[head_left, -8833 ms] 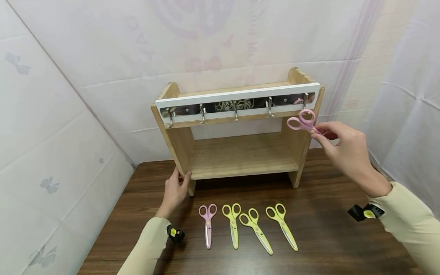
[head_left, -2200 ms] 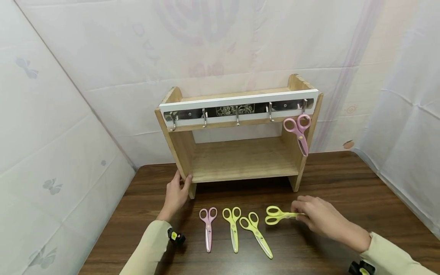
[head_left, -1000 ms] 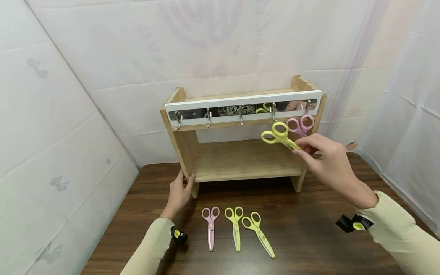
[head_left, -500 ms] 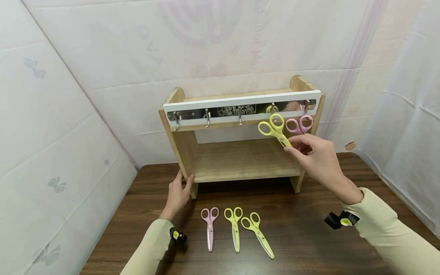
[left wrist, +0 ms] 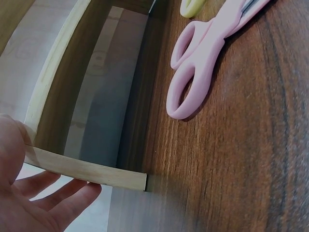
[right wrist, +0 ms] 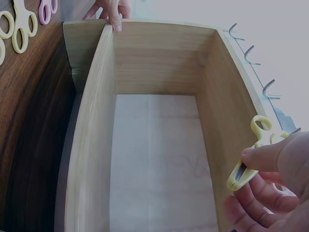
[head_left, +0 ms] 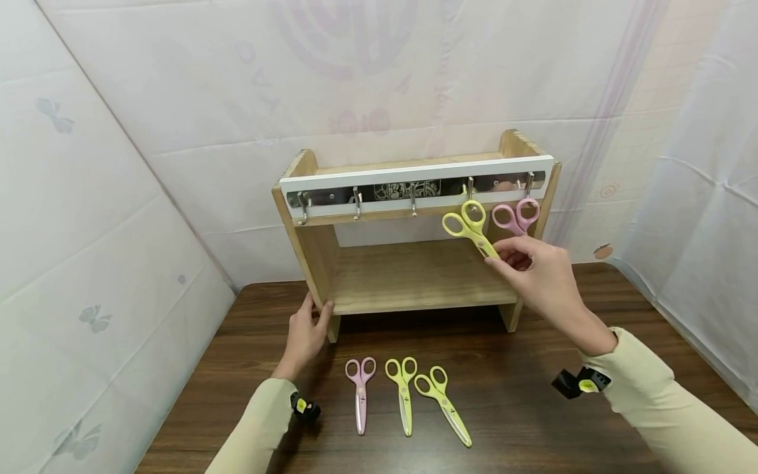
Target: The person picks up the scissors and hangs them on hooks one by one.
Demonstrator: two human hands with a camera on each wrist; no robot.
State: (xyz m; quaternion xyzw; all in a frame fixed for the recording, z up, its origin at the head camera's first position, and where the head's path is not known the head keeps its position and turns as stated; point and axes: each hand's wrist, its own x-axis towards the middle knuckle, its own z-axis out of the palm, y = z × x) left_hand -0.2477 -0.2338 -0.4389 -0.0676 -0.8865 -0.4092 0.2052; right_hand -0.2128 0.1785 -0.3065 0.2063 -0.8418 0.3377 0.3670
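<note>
My right hand (head_left: 541, 273) pinches yellow scissors (head_left: 476, 233) by the blades, thumb against fingers; their loops point up and left, away from it, at a hook (head_left: 470, 186), though I cannot tell whether one is on it. Pink scissors (head_left: 519, 226) hang just beyond that hand. My left hand (head_left: 306, 334) grips the wooden shelf (head_left: 426, 273) low on its left side.

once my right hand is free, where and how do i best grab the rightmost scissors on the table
Probably pinch the blade end from above and the right. The scissors lie flat, blades closed, tip toward you and slanting right, loops toward the rack. The loops sit close to the yellow pair on their left; no scissors lie on the table to their right.
</note>
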